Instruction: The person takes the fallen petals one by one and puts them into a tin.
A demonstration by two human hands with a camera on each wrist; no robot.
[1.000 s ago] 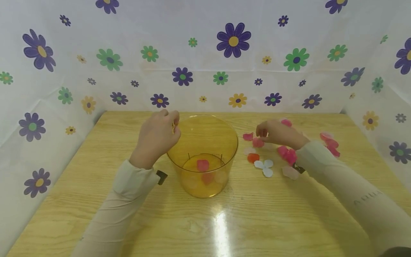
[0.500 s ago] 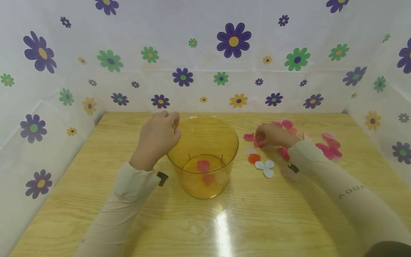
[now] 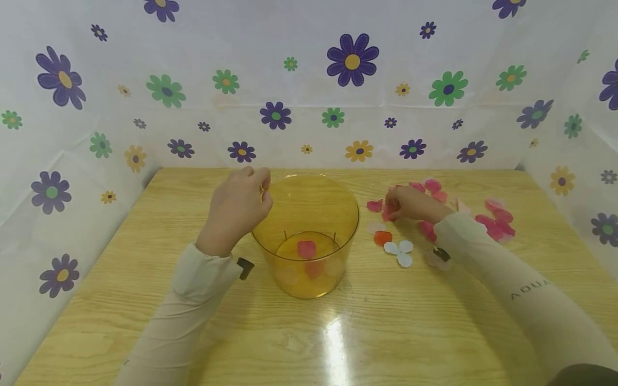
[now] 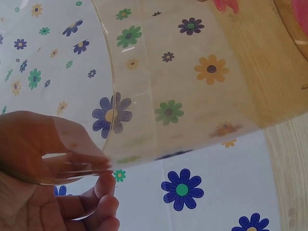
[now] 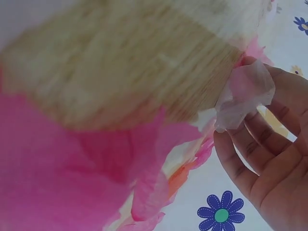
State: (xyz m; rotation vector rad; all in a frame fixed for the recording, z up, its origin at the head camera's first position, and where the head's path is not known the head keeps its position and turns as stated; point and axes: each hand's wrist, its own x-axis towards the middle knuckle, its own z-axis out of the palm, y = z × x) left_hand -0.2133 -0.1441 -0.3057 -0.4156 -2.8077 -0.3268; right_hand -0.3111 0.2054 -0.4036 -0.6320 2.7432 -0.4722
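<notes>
A see-through amber plastic bucket (image 3: 309, 206) stands upright on the table, with a pink petal (image 3: 306, 249) and several fainter ones inside. My left hand (image 3: 236, 212) pinches its rim at the far left; in the left wrist view the thumb and fingers (image 4: 107, 185) meet at the rim. To the bucket's right, my right hand (image 3: 415, 203) reaches down among scattered petals, fingertips over a pink petal (image 3: 388, 213). The right wrist view shows a pale, translucent petal (image 5: 245, 94) pinched between its thumb and fingers.
Loose artificial petals lie about the right hand: a red one (image 3: 383, 238), a white three-lobed one (image 3: 399, 252) and a pink cluster (image 3: 497, 222) farther right. The wooden table (image 3: 289, 343) ends at a flower-printed cloth (image 3: 309, 80) at the back and sides.
My right hand has shifted slightly left and lower onto the petals, then nearly stopped, its fingers drawn together. My left hand and the bucket have stayed put.
</notes>
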